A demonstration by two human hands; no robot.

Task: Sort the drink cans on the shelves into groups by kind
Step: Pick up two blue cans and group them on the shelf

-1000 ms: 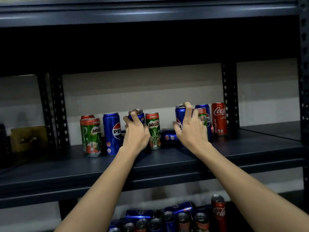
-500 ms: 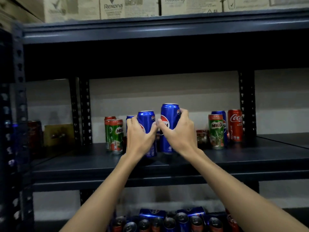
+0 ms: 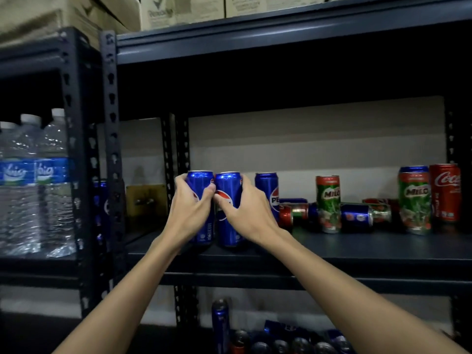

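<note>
Two shelving units side by side here, and the big dark one (image 3: 332, 254) carries all the action on its middle shelf. Cardboard boxes (image 3: 178, 8) sit up top, and the smaller rack on the left holds a pack of water bottles (image 3: 33, 185). Down on the bottom shelf there's a jumble of cans (image 3: 281, 341), mostly just lids showing, too dark to sort out.

On the middle shelf, near its left end, the left hand (image 3: 189, 213) is wrapped around an upright Pepsi can (image 3: 201, 180), and the right hand (image 3: 245, 213) grips a second Pepsi can (image 3: 228, 182) right beside it, the two cans touching or nearly so. Both stand close to the front edge. A third Pepsi (image 3: 267, 190) stands just behind the right hand.

Further toward the right end: an upright Milo can (image 3: 328, 203), then another Milo (image 3: 413, 200) with a blue can tucked behind it, and a red Coca-Cola can (image 3: 445, 192) at the far right. Between those, a few cans lie on their sides, one blue (image 3: 356, 217), one red and green (image 3: 293, 213), kinda blurry
</note>
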